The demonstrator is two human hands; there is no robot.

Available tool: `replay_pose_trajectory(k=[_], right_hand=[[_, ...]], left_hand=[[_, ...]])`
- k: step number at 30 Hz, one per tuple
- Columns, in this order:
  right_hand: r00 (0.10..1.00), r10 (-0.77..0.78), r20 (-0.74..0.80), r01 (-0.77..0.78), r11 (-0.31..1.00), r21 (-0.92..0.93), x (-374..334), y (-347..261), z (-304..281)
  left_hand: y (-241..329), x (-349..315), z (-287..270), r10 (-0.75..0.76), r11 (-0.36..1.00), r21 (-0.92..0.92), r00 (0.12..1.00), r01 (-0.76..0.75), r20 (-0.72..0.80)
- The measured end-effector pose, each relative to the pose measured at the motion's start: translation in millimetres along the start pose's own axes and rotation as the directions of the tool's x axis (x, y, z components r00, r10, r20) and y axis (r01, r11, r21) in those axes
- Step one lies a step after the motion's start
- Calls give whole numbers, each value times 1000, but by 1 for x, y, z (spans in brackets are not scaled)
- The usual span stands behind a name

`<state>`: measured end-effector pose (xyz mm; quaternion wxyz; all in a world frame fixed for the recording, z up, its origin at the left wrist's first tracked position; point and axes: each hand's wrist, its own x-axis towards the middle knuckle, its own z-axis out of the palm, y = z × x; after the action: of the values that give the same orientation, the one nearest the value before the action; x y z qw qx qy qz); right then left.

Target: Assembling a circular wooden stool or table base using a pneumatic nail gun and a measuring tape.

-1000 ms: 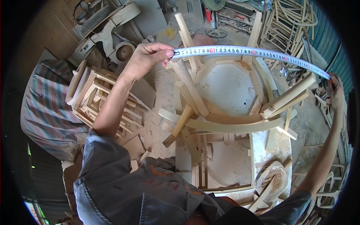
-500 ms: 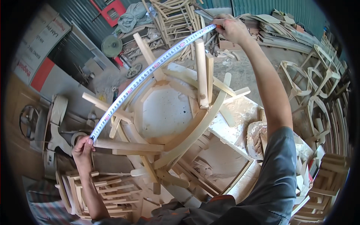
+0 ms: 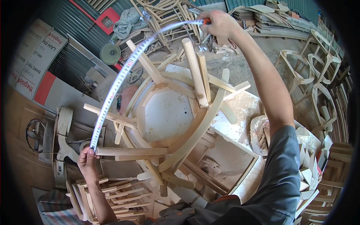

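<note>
A white tape measure [image 3: 123, 70] arches between my two hands over the far left of a round wooden frame. My left hand [image 3: 88, 159] pinches the tape's near end at the tip of a leg [image 3: 131, 151] that points left. High at the far side, my right hand [image 3: 220, 25] is closed around the tape's case, of which only an orange bit shows. The wooden frame [image 3: 204, 125] has curved rails, with several legs sticking up and outward. One upright post [image 3: 195, 73] stands below my right hand. The frame rests on a white, dust-stained surface [image 3: 240, 108].
Wooden chair frames [image 3: 296, 67] stand on the right, with stacked boards [image 3: 279, 26] behind. A slatted wooden piece [image 3: 120, 197] lies at lower left. Further left are a machine with a wheel [image 3: 35, 131] and printed panels [image 3: 39, 56]. A green fan [image 3: 110, 53] stands far left.
The tape now bows up in a stronger arch instead of stretching nearly straight. My right hand has come a little left and up. My left hand keeps its pinch at the leg's tip.
</note>
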<state>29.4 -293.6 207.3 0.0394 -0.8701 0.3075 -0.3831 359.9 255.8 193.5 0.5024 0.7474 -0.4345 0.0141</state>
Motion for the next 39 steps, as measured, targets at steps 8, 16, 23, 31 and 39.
replay_pose_trajectory(k=[8, 16, 23, 31, 39], right_hand=[[978, 190, 85, -200, 971, 133, -1, -10, 0], [878, 428, 215, -447, 574, 686, -33, -5, 21], [847, 447, 289, -489, 438, 754, -50, 10, 90], [811, 372, 451, -562, 286, 776, -71, -1, 89], [790, 413, 454, -597, 345, 724, -72, 13, 110]], left_hand=[[81, -20, 72, 560, 803, 579, 512, -141, -652], [65, 57, 337, 358, 905, -345, 884, -248, 302], [108, 167, 437, 284, 816, -578, 856, 21, 432], [96, 185, 472, 310, 700, -712, 921, -52, 238], [109, 179, 484, 309, 567, -823, 933, -27, 183]])
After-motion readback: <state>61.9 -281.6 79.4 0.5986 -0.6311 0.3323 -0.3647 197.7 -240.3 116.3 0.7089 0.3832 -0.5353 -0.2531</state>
